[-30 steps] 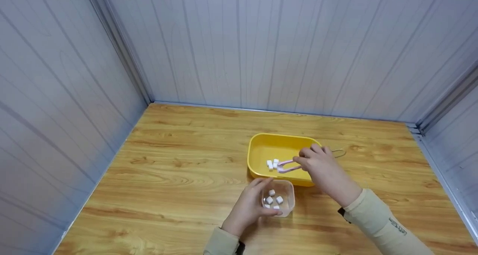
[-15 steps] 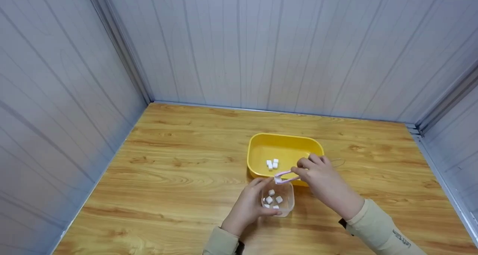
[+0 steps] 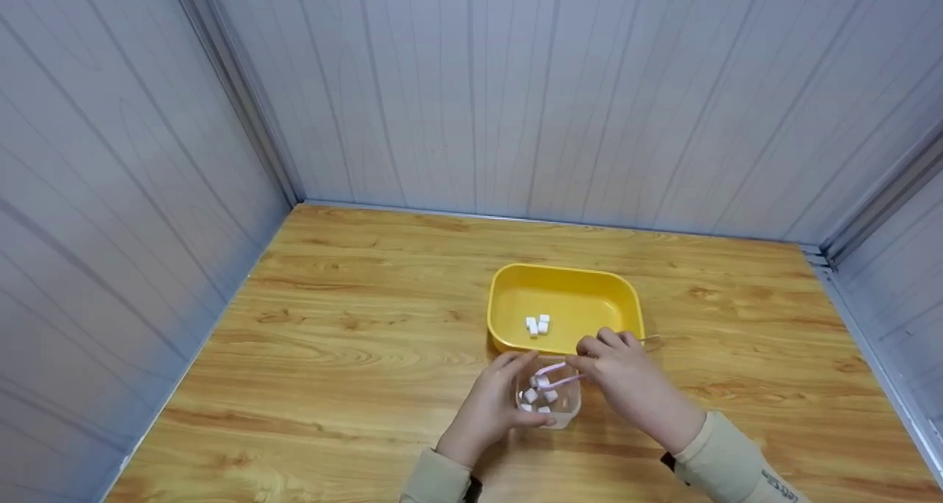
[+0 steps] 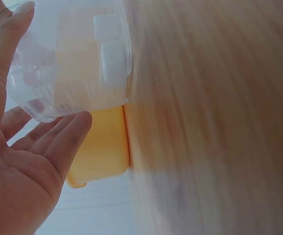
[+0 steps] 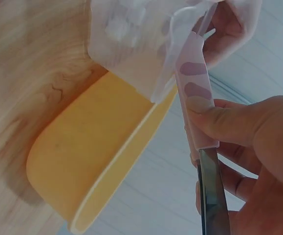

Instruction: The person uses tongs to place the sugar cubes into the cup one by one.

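Note:
My left hand [image 3: 482, 411] holds a small clear plastic container [image 3: 567, 418], thumb along the near side and fingers at the far side. Several white cubes [image 3: 530, 395] lie inside it. With thumb and fingers, my right hand [image 3: 637, 385] pinches a pair of tongs [image 5: 192, 63] with pink tips and a metal body. The tong tips reach down into the container, around a white cube among the others. In the left wrist view, cubes [image 4: 114, 61] show through the container's wall at its base.
Just beyond the container stands a yellow tub [image 3: 567, 293], its near rim close to the container and my right hand. A small cluster of white cubes [image 3: 533, 328] lies on the tub floor. The wooden table [image 3: 353, 356] is enclosed by pale panel walls [image 3: 471, 98].
My right hand has brought the tongs, with a white cube at their tips, out of the yellow tub, toward me and down into the clear container. My left hand stays in place.

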`<state>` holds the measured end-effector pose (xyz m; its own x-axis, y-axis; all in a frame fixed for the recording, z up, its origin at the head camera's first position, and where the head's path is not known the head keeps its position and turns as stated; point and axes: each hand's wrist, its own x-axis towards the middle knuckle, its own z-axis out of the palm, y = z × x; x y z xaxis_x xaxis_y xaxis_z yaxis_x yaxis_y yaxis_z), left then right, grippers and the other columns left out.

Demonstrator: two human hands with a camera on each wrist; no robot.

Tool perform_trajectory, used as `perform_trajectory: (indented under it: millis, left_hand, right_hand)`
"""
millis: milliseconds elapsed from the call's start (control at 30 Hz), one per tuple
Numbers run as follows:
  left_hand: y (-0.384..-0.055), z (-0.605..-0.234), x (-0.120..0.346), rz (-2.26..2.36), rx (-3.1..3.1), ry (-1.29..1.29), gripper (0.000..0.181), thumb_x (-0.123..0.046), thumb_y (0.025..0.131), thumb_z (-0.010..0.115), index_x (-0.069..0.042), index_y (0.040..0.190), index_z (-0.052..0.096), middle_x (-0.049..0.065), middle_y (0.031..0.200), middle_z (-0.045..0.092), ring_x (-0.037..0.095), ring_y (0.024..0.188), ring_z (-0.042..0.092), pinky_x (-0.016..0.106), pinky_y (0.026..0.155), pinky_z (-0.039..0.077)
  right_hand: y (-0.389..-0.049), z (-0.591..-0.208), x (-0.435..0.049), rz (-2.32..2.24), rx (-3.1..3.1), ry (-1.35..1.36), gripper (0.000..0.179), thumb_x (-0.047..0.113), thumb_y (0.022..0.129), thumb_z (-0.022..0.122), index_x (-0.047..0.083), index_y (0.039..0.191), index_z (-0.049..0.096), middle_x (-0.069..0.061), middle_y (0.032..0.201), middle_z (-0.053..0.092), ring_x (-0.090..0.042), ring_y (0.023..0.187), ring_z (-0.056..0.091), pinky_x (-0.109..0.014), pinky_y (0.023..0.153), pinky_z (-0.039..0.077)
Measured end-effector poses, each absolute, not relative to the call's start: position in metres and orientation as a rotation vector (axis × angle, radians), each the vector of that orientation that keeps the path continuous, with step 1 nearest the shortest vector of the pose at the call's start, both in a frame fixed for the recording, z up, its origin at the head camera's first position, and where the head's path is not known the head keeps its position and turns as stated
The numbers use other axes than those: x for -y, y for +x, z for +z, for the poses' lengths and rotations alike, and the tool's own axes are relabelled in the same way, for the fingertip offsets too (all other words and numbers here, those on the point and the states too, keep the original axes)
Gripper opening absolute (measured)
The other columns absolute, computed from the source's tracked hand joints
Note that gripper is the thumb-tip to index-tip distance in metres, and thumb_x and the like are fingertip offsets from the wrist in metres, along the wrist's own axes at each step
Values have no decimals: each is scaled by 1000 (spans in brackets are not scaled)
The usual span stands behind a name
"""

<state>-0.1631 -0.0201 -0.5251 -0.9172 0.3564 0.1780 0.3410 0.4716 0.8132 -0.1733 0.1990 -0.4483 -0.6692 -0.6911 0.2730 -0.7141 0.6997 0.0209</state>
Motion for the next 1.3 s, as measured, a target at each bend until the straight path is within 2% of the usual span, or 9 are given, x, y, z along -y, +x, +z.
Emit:
perform_trajectory:
  millis: [267, 500, 800, 1300]
  left_hand:
    - [-163, -525, 21, 1454, -2695, 628, 89, -33, 63, 88, -10, 140, 49, 2, 128, 53, 13, 115, 50, 32, 103, 39]
    - [-161, -527, 23, 1486, -2687, 666, 87, -31, 65, 88, -9, 140, 49, 2, 128, 52, 14, 115, 49, 34, 103, 40]
    - [-163, -527, 23, 1498, -2675, 651, 88, -32, 64, 88, -8, 140, 49, 5, 128, 52, 16, 115, 50, 35, 104, 39]
    - [-163, -526, 22, 1484, -2681, 645, 85, -31, 64, 88, -9, 138, 51, -4, 126, 51, 14, 114, 50, 33, 103, 39]
  right_hand:
    - [-173, -454, -198, 128, 2666, 1115, 32, 9, 70, 83, 17, 100, 75, 3, 94, 61, -18, 82, 47, -36, 70, 41]
    - [-172, -457, -199, 136, 2659, 1117, 34, 10, 70, 83, 16, 102, 75, 3, 91, 58, -18, 82, 45, -35, 70, 40]
    - [-172, -456, -200, 141, 2668, 1108, 37, 11, 69, 84, 16, 104, 74, 1, 96, 59, -19, 85, 47, -37, 72, 44]
    - [-172, -452, -206, 173, 2727, 1084, 43, 12, 68, 84, 14, 109, 71, -2, 102, 59, -22, 93, 52, -41, 77, 45]
